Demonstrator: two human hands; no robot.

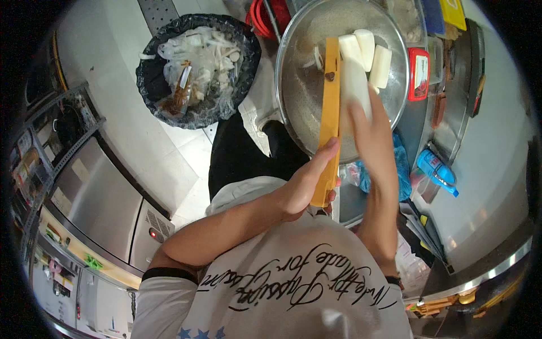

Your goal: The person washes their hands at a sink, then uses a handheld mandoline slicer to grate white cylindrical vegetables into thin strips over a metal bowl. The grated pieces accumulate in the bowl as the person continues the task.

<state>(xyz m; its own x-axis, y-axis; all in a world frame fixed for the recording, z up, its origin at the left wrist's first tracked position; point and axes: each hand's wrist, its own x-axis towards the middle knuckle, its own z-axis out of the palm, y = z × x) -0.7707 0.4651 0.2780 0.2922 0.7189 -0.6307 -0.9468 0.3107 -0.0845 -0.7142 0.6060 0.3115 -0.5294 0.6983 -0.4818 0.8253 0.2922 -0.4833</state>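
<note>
My left hand (311,180) grips the lower end of a long yellow mandoline slicer (330,110), tilted on edge over a wide metal bowl (296,72). Along the slicer's right side, my right hand (372,123), slightly blurred, holds a thick peeled white radish (355,82), probably daikon. The radish appears to touch the slicer's face, which is turned from view. More peeled white radish pieces (380,67) lie in the right part of the bowl. A few thin white strips (317,58) are left of the slicer.
A bin lined with a black bag (146,91) holds peelings and plastic at the left. Right of the bowl are a red-framed box (418,74), a blue bottle (436,167) and a blue plastic bag (402,169). A red container (264,19) stands behind.
</note>
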